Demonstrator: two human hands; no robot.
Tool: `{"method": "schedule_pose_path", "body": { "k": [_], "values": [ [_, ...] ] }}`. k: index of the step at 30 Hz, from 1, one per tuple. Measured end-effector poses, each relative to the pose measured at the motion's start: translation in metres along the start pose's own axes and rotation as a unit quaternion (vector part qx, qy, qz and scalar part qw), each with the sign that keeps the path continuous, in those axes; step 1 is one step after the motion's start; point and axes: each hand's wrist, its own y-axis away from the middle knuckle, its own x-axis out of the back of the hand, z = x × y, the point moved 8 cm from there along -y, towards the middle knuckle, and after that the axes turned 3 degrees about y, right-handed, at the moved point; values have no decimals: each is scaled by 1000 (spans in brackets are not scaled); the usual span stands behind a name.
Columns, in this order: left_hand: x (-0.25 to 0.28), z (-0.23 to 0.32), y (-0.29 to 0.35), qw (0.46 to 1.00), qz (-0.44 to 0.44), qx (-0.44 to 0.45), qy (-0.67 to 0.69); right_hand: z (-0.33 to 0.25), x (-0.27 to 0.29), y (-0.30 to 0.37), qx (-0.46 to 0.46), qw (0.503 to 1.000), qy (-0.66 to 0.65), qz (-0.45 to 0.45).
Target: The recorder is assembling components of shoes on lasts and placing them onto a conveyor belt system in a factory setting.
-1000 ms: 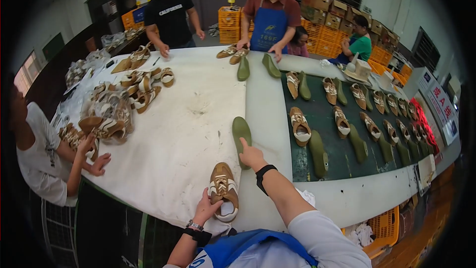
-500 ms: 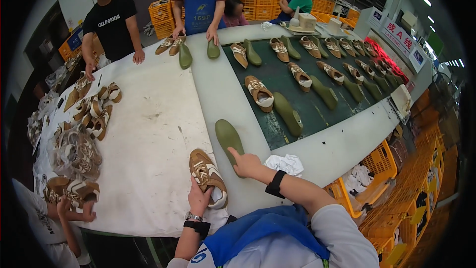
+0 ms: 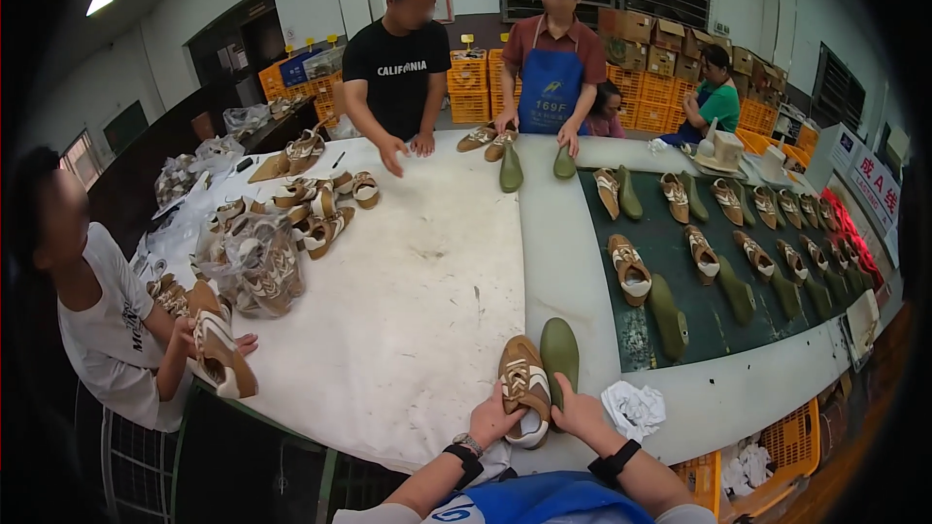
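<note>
A brown sneaker [image 3: 522,364] with cream stripes lies at the near edge of the table, toe pointing away from me. My left hand [image 3: 494,418] grips its left side near the heel. Close along its right side is an olive-green shoe last [image 3: 560,347], also toe away. The fingers of my right hand [image 3: 581,415] are closed round the heel end of the last. Part of each heel is covered by my hands. A crumpled white cloth [image 3: 633,409] lies to the right of my right hand.
On the right, a dark green conveyor belt [image 3: 636,342] carries rows of sneakers and lasts. A bagged heap of sneakers [image 3: 254,267] sits at left. One co-worker [image 3: 116,330] holds a sneaker there; others stand across the table. An orange crate [image 3: 791,442] is below at right.
The view has swung left. My right hand has gone from pointing at the last to gripping it, and the last now lies right beside the sneaker. The co-worker at left has lifted a sneaker.
</note>
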Motion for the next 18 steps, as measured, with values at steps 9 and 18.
{"method": "schedule_pose_path", "body": {
  "k": [9,18],
  "values": [
    [1,-18,-14,998,51,-17,31,-1,6,-13,14,1000,8,24],
    [-2,-16,-9,993,76,-64,58,1,5,-6,20,999,-4,38]
  ]
}}
